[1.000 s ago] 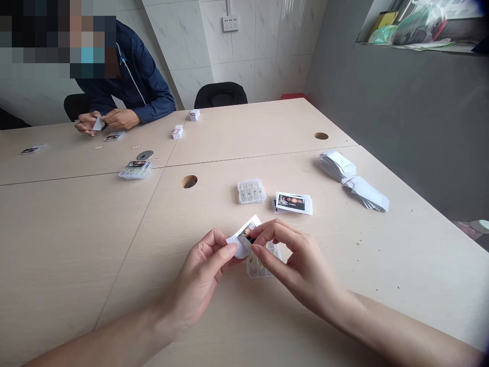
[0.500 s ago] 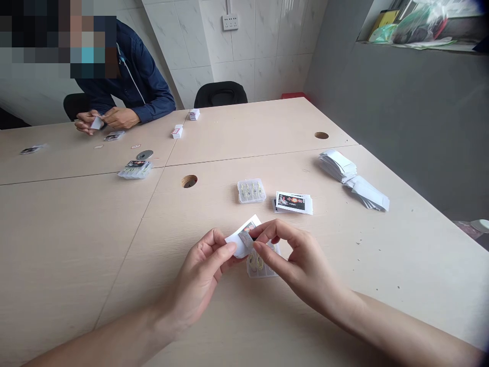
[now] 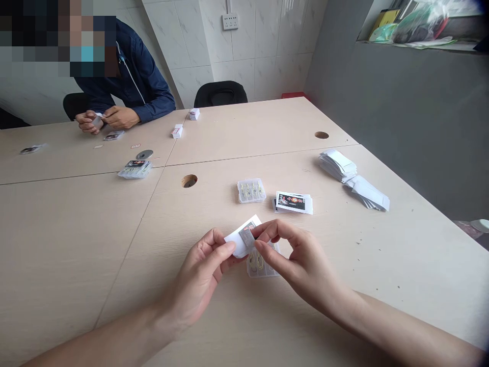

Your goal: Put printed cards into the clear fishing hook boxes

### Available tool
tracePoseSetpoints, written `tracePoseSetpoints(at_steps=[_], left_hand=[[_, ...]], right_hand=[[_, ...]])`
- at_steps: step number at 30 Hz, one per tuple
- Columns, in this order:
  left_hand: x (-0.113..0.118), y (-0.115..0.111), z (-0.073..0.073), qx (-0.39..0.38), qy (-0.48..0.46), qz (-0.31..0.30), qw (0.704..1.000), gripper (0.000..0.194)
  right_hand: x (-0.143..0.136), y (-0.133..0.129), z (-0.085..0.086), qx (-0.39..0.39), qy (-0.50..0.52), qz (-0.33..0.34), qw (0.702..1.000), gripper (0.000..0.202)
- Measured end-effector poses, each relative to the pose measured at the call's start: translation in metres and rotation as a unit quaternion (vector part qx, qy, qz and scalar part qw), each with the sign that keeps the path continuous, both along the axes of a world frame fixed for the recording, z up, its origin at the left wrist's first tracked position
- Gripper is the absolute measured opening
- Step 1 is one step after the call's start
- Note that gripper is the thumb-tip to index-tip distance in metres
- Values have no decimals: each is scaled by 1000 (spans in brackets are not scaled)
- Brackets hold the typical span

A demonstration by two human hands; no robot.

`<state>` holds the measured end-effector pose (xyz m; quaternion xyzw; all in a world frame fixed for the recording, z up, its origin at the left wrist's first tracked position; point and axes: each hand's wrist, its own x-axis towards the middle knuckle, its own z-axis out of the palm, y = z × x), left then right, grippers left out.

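My left hand (image 3: 212,265) is closed on a white card (image 3: 237,244) with a dark printed picture, pinching it by its left end between thumb and fingers. Over the card's right part lies a small grey strip (image 3: 246,238). My right hand (image 3: 294,252) pinches the strip's right edge between thumb and forefinger. Partly hidden under my hands, a clear plastic box (image 3: 263,274) with looped pieces in its compartments rests on the table. Just beyond my hands are a second such box (image 3: 251,190) and a small stack of printed cards (image 3: 293,202).
Stacks of white cards (image 3: 338,164) spread along the table's right side. To the left, a pile of filled boxes (image 3: 135,171) stands beside a metal disc (image 3: 144,154). A cable hole (image 3: 189,181) opens in the tabletop (image 3: 76,244). Across the table, a person (image 3: 141,76) handles a small card.
The grey strip shows slightly more of its face over the card. My hands have barely shifted. Across the table, the other person's card has tilted.
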<state>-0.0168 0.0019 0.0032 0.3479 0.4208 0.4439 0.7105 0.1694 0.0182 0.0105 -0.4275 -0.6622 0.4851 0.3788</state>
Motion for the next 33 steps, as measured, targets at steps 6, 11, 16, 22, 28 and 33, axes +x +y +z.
tracePoseSetpoints(at_steps=[6, 11, 16, 22, 28, 33], left_hand=[[-1, 0, -1, -6, -10, 10, 1000, 20], [0, -1, 1, -10, -19, 15, 1000, 20], [0, 0, 0, -12, -13, 17, 1000, 20], [-1, -1, 1, -9, -11, 16, 1000, 19], [-1, 0, 2, -10, -9, 21, 1000, 19], [-1, 1, 2, -11, -5, 18, 1000, 20]], right_hand=[[1, 3, -1, -3, 9, 5, 1000, 13], [1, 4, 1, -18, 15, 2, 1000, 13], [1, 4, 0, -23, 22, 0, 999, 13], [3, 5, -2, -43, 14, -1, 999, 14], [4, 6, -3, -60, 34, 8, 998, 17], [3, 8, -4, -71, 54, 8, 996, 18]])
